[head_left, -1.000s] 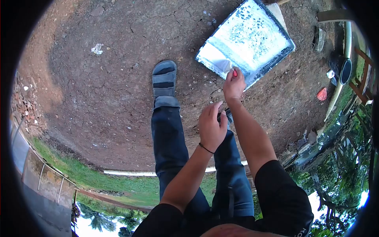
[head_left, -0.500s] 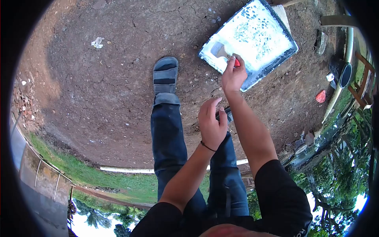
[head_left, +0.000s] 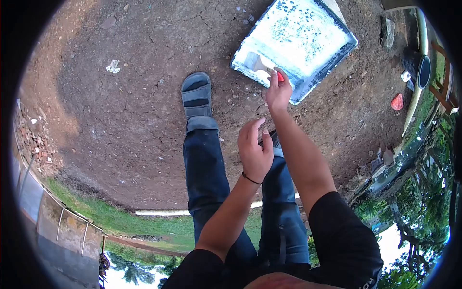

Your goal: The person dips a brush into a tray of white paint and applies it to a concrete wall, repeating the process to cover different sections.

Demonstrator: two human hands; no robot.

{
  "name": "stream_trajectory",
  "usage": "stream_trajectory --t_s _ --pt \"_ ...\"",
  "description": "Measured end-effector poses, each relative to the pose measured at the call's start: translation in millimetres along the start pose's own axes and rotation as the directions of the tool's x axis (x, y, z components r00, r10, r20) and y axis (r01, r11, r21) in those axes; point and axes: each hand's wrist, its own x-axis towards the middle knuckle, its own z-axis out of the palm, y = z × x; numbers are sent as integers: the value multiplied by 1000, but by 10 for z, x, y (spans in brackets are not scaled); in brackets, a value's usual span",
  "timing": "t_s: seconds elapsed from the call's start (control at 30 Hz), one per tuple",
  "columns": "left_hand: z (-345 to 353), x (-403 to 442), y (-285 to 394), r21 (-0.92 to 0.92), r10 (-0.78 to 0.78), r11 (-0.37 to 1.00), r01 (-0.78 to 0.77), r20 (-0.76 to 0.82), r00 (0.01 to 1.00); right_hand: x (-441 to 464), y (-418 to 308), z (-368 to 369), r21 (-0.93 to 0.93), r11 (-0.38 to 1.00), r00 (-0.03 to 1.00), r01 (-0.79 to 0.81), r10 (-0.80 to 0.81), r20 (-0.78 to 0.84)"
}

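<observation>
A dark-rimmed tray (head_left: 308,43), its inside coated with white paint, lies on the bare soil at the upper middle right. My right hand (head_left: 279,91) grips the red handle of a paint brush (head_left: 262,65) at the tray's near left corner. The bristles rest in the white paint there. My left hand (head_left: 255,149) hangs over my right leg, below the tray, its fingers apart and slightly curled, with nothing in it. A dark band circles that wrist.
My sandalled foot (head_left: 196,94) stands left of the tray. A red scrap (head_left: 397,101), a black round-mouthed container (head_left: 424,71) and a pale pipe (head_left: 411,113) lie at the right. A white scrap (head_left: 113,66) is at the left. A white pipe (head_left: 163,212) runs along the grass.
Over the last second the brush has shifted left and away from me within the tray, its bristles turning leftward. The left hand stays nearly where it was. The whole view has shifted slightly.
</observation>
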Motion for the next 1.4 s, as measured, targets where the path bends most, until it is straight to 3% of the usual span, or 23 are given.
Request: stream_trajectory --t_s 0.07,0.13,0.17,0.3,0.53,0.57,0.7,0.83,0.9,0.93,1.0,1.17,1.23,1.27,1.33,1.4 --pt "7 -8 16 -6 -11 1000 11 11 1000 -17 60 -113 -16 1000 1000 15 -15 -14" --pt "25 -25 19 -1 8 1000 -8 13 1000 -110 -169 -262 -60 991 992 -124 125 26" --pt "30 -32 18 0 19 1000 -19 16 1000 -44 62 -335 -165 986 1000 15 -12 17" --pt "65 -58 42 4 27 1000 -27 35 999 20 284 -627 -222 974 999 38 -42 -13" --pt "162 -128 -8 26 52 998 -53 57 997 -34 219 -899 -147 988 995 -55 42 -90" --pt "184 -146 -28 44 44 998 -47 68 997 -61 207 -935 -72 996 996 -57 51 -76" --pt "191 -145 -38 66 78 994 -82 60 995 -135 -41 -1100 -97 991 995 -88 84 -48" --pt "193 -152 -49 64 74 995 -79 68 995 -202 -391 -1298 250 967 999 -36 39 -8" --pt "203 -173 -60 60 91 994 -95 75 993 -202 -529 -1424 489 869 996 -82 58 65" --pt "216 -187 -58 48 94 994 -98 84 992 -192 -578 -1484 492 866 996 -85 61 65" --pt "242 -218 -63 43 97 994 -102 102 990 -169 -663 -1598 711 698 990 -85 -20 138" --pt "245 -257 -57 45 67 996 -74 142 988 29 -666 -1723 839 529 968 -124 -121 220" --pt "253 -262 -58 60 81 994 -90 143 986 225 -440 -1630 869 406 919 -281 -148 366" --pt "257 -264 -52 68 91 992 -102 138 986 327 -309 -1546 806 527 930 -268 -75 359" --pt "253 -274 -43 66 101 992 -112 145 984 488 -10 -1324 575 809 992 -124 118 47" --pt "254 -266 -49 64 113 990 -124 154 982 514 129 -1333 590 798 989 -125 151 6"
